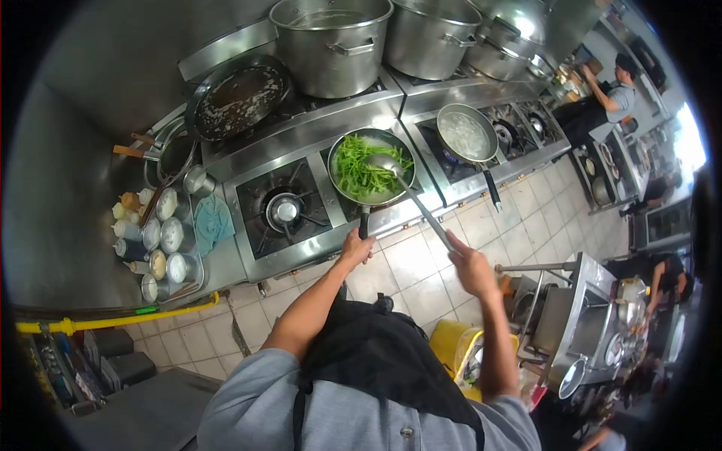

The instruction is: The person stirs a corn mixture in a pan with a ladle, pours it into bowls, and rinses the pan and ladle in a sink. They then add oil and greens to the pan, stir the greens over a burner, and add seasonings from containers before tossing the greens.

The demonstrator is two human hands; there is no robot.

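Observation:
Green leafy vegetables lie in a frying pan on the front burner of the range. My left hand is closed around the pan's dark handle. Closed on a long metal ladle, my right hand is out to the right of the pan. The ladle's bowl rests among the greens and partly covers them. Farther right, a second pan with bubbling clear liquid sits on another burner, its handle jutting toward the floor side.
Left of my pan is a bare burner. Large stockpots and a greasy black pan stand behind. Seasoning tubs and a teal cloth are at the left. A yellow bin is by my right side; co-workers stand at the right.

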